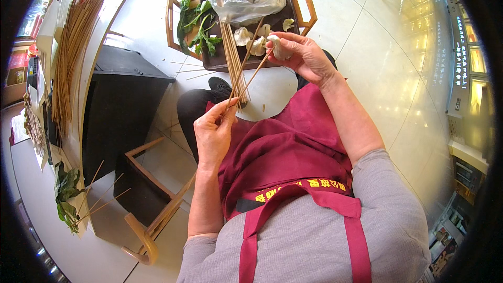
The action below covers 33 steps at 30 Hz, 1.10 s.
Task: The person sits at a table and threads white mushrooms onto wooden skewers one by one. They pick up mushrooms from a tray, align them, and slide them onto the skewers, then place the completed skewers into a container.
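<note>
My left hand (215, 133) pinches thin bamboo skewers (250, 81) over my lap. My right hand (304, 57) holds a pale mushroom piece (280, 47) between thumb and fingers, at the upper end of a skewer. Just beyond, a dark tray (207, 57) bears more mushroom pieces (242, 35), a clear plastic bag (238, 2) with pieces inside, and a bundle of skewers (228, 39) jutting toward me past its near edge. Leafy green stalks (201, 36) lie at the tray's left.
A big bundle of skewers (73, 52) lies on a white board at left, beside a black cabinet (126, 89). Lower left are leaves with skewers (68, 204) and a wooden chair (146, 236). The tray rests on a wooden stool (304, 0); tiled floor (377, 68) stretches right.
</note>
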Available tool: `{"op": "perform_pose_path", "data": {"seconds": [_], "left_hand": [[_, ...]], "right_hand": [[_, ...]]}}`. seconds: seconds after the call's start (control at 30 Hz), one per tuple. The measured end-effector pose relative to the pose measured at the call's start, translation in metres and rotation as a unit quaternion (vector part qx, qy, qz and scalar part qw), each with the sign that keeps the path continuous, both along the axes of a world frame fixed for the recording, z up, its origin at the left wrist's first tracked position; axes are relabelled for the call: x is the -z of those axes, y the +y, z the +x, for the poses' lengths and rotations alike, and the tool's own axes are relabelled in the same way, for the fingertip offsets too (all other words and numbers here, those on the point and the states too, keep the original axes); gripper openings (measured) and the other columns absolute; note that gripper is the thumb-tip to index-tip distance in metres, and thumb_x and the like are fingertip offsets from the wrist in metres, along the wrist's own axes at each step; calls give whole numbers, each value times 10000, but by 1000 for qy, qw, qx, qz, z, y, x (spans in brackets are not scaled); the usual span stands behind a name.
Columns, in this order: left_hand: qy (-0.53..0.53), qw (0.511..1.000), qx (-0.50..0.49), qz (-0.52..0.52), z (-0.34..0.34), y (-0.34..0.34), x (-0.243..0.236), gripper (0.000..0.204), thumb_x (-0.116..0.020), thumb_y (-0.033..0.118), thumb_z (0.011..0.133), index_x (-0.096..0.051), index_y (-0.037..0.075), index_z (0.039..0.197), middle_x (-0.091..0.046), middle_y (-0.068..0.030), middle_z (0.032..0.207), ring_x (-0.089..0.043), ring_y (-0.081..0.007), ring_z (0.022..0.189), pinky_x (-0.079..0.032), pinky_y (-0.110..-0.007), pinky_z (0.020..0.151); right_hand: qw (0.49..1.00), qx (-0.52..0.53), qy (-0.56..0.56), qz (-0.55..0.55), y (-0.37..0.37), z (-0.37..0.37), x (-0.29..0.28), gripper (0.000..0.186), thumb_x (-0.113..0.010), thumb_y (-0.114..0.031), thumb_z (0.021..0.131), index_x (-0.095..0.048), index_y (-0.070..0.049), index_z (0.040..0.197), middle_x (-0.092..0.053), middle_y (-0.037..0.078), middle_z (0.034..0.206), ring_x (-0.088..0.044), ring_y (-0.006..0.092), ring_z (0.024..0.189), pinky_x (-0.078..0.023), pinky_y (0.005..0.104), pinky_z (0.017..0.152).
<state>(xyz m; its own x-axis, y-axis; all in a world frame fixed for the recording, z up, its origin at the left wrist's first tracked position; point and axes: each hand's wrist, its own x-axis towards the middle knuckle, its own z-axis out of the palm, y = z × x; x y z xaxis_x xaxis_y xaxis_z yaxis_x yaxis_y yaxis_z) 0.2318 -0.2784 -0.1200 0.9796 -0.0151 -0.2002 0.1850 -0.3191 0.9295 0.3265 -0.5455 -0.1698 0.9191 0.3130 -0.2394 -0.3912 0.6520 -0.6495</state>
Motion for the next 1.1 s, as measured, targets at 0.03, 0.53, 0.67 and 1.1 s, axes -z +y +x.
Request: {"op": "perform_pose_path", "data": {"seconds": [0.03, 0.53, 0.67, 1.1], "left_hand": [[7, 1000, -3, 3, 0, 0, 0, 218, -693, 43, 922, -748, 44, 1134, -645, 16, 708, -559, -35, 649, -454, -200, 604], [-35, 999, -1, 24, -2, -5, 8, 204, -692, 39, 917, -750, 34, 1112, -636, 9, 666, -531, -26, 602, -428, -206, 556], [-21, 1000, 0, 17, -2, -4, 16, 199, -693, 46, 919, -750, 29, 1110, -631, 11, 668, -527, -26, 602, -426, -206, 556], [73, 994, -38, -77, 8, 6, 39, 217, -662, 26, 939, -722, -19, 1143, -643, 13, 785, -539, -37, 671, -424, -187, 592]], "right_hand": [[1000, 1, 2, 2, 0, 0, 1, 295, -625, -146, 978, -659, -24, 1244, -701, 149, 1135, -662, 234, 1043, -555, 396, 952], [997, 7, 57, 45, 17, -20, 7, 287, -652, -91, 954, -662, -10, 1229, -694, 162, 1155, -657, 230, 1064, -545, 379, 955], [996, 4, 81, 48, 18, -22, 15, 290, -633, -99, 967, -651, -9, 1242, -690, 164, 1161, -655, 229, 1068, -543, 381, 956], [995, 46, 71, -58, 3, 17, 51, 366, -608, -175, 993, -566, -14, 1320, -681, 137, 1196, -663, 209, 1077, -551, 373, 945]]}}
